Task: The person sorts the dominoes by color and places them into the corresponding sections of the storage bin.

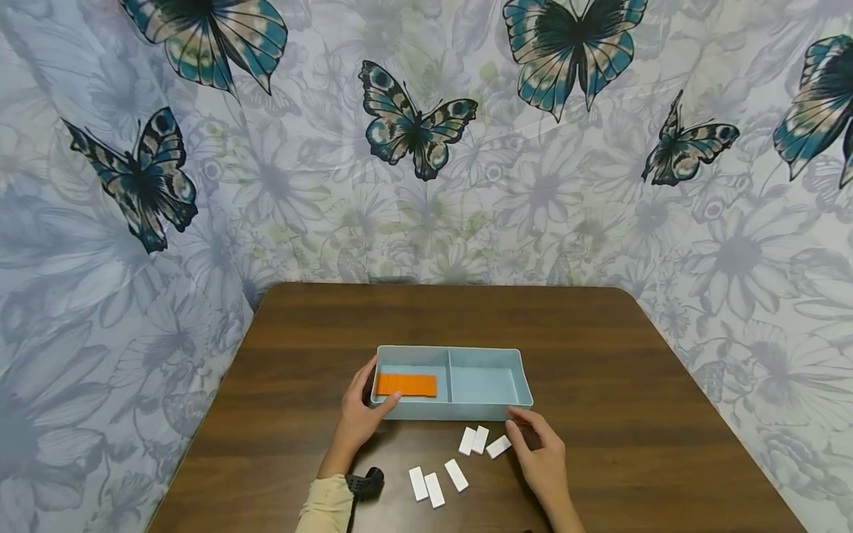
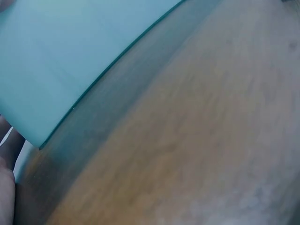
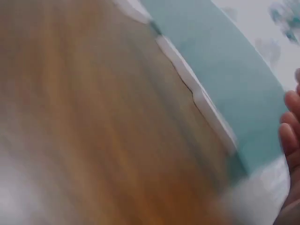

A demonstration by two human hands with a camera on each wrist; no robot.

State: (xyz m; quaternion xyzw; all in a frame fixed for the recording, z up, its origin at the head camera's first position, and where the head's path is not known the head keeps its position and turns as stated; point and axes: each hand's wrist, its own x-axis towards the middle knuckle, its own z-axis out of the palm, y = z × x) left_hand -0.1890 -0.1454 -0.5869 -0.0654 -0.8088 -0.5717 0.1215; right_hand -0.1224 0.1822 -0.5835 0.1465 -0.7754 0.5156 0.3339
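Tray lies on the desk, its left end gripped by the left hand; the right hand, fingers bent, is near its front right corner, beside a tile, hold unclear.

Divided box: plastic by the look, smooth, satin. Orange block: smooth, matt, plastic-looking. White tiles: smooth, hard plastic look. Surface: wood grain, satin, pale sheen lower centre of the head view. Butterfly-print backdrop: matt, cloth-like, faintly creased. Sleeve, lower left: soft matt cloth. Wrist-worn device beside it: dark plastic look.
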